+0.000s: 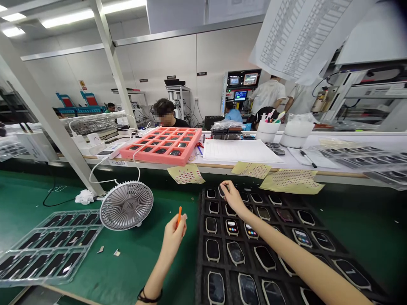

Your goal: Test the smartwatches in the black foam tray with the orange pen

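My left hand [175,228] is closed around a slim orange tool [179,213] that points upward, above the green mat [143,271]. A small pale piece shows at its fingertips. Stretched across the black foam tray [199,254], my right hand [231,195] has its fingers bent down at a watch [221,192] in the back row, partly hidden by the fingers. Rows of watches fill the tray; a few have lit screens, such as one watch [232,227] near the middle. My right forearm covers part of the tray.
A white fan [127,206] stands left of my left hand, beside a clear tray of dark parts [54,245]. Small scraps [117,252] lie on the mat. On the shelf are a pink foam tray [187,157], papers [238,150] and white tubs [267,130]. People sit and stand beyond.
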Motion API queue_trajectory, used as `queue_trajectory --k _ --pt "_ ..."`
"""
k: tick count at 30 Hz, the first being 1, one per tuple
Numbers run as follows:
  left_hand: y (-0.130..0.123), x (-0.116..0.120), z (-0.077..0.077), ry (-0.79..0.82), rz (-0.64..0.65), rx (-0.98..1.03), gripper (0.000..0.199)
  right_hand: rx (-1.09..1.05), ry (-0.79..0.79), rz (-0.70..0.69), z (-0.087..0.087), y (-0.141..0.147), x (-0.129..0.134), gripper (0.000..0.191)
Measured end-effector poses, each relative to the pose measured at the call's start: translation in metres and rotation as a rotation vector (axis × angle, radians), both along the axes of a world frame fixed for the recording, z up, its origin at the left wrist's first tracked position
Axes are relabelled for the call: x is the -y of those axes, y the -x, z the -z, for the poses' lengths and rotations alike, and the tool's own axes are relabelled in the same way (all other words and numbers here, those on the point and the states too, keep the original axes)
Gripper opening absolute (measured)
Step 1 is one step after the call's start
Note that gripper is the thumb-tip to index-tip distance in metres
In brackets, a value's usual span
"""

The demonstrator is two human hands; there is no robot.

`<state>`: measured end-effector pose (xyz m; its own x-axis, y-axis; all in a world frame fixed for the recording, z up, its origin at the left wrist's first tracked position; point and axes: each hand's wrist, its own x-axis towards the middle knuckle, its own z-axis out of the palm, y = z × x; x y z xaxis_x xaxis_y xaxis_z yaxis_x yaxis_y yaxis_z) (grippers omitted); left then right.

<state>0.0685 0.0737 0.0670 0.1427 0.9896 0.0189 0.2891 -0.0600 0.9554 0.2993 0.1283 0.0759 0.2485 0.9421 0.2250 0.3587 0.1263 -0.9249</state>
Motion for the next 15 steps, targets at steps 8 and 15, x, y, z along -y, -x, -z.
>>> queue_trajectory --k 8,15 --pt "0.035 -0.008 0.037 0.014 0.048 -0.338 0.046 0.602 0.122 0.102 0.019 -0.039 -0.024 0.021" --pt "0.049 -0.014 0.039 0.031 0.058 -0.589 0.033 0.920 0.317 0.300 0.004 -0.073 -0.008 0.030"
